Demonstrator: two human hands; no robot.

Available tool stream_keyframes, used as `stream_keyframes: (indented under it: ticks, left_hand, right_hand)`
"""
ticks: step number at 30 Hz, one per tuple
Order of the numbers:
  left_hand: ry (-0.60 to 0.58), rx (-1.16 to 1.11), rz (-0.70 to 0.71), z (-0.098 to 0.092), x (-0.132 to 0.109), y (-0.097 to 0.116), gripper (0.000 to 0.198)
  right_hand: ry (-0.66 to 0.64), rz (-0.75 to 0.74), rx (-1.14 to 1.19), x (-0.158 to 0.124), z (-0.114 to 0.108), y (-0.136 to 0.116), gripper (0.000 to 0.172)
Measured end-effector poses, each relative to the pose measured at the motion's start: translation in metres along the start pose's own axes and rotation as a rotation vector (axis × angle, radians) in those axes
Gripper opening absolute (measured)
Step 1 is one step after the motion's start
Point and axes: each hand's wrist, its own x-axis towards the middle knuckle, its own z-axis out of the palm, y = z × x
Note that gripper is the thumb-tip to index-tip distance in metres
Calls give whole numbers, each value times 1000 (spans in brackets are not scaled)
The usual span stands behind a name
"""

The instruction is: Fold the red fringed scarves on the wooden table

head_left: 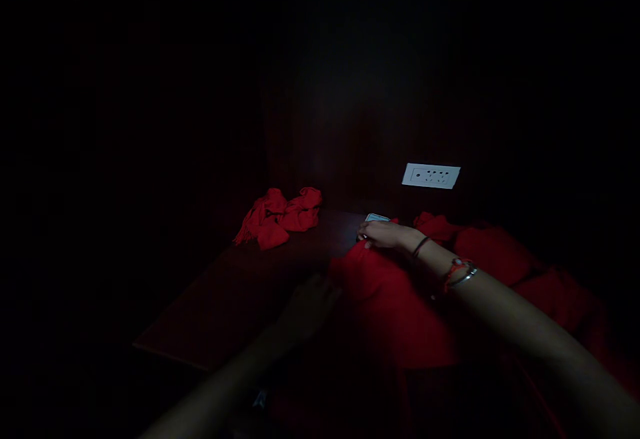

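Note:
My right hand [376, 233] reaches across the tabletop, its fingers closed on the upper edge of a red cloth [395, 305]. That cloth hangs in folds below the hand toward the table's front. My left hand [310, 302] lies in deep shadow, fingers curled at the cloth's left edge; they appear closed on it, though the dimness hides the exact hold. Just behind my right hand is a phone-like flat object [377, 217] with a pale edge, partly covered by the hand. Bracelets circle my right wrist.
A crumpled red scarf [280, 215] with fringe lies at the table's back left. More red fabric [495, 252] is heaped at the right, under and behind my right forearm. A white socket panel [431, 175] is on the dark wall. The dark table [200, 319] has its corner at left.

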Motion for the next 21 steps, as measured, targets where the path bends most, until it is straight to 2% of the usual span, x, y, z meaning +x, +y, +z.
stream_keyframes:
  ticks: [1,3,5,7,9,11,14,16,19,21]
  left_hand:
    - [52,-77,-87,-3,23,-2,27]
    - [82,-127,-146,-4,70,-3,29]
    - [-93,-385,-211,2,105,-1,27]
    - [-230,-592,-232,11,123,2,21]
    - [-235,-746,-256,19,127,3,14]
    - [-158,-886,-292,24,124,1,14]
    - [-36,-1072,-359,22,121,-4,25]
    - [8,-1193,-422,19,120,-6,32]
    - [37,-1385,-503,17,120,-7,33]
    - [-3,-1436,-542,17,119,-6,32]
  right_hand:
    - [72,10,-12,-11,1,-1,14]
    - [193,92,-26,-31,7,-6,13]
    - [268,184,-23,-44,17,-15,11]
    - [321,262,-10,-52,30,-25,9]
    - [362,355,31,-55,40,-30,9]
    - [390,431,128,-56,47,-27,15]
    - [457,499,371,-59,49,-8,33]
    - [506,624,563,-64,49,7,40]
    - [531,856,835,-71,54,21,42]
    - [535,889,1042,-73,57,23,41]
